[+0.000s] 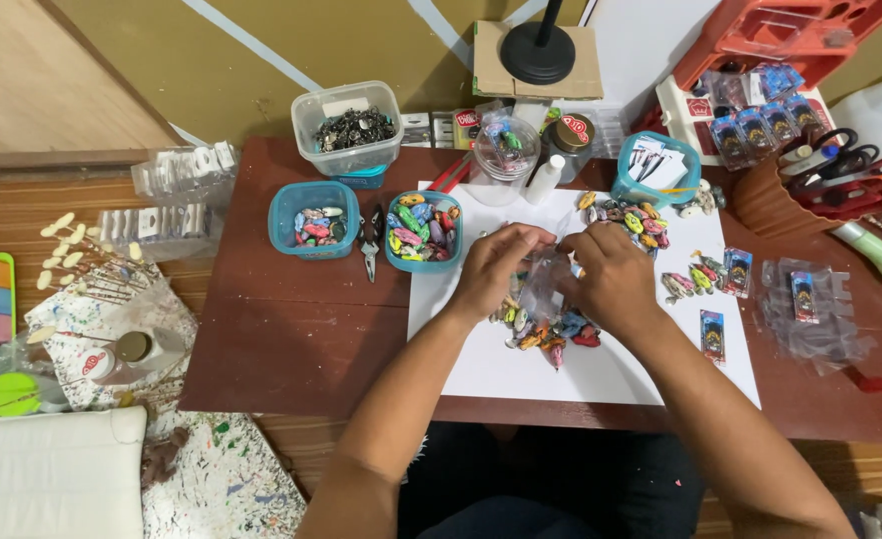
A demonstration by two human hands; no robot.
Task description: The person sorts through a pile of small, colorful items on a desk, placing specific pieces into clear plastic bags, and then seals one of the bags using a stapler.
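Our left hand (491, 268) and right hand (609, 274) pinch a small clear bag (544, 284) between them over the white sheet (601, 369), just above a pile of painted lures (551, 329).

Two bare forearms, no sleeves or jewellery visible, above dark clothing (561, 489) at the lap.

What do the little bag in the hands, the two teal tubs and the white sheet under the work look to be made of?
Little bag, held between left hand and right hand: thin clear plastic film, glossy; the pieces below show through it.
Teal tubs: probably rigid translucent plastic with smooth rims.
White sheet: likely matte paper or card, flat, no shine.
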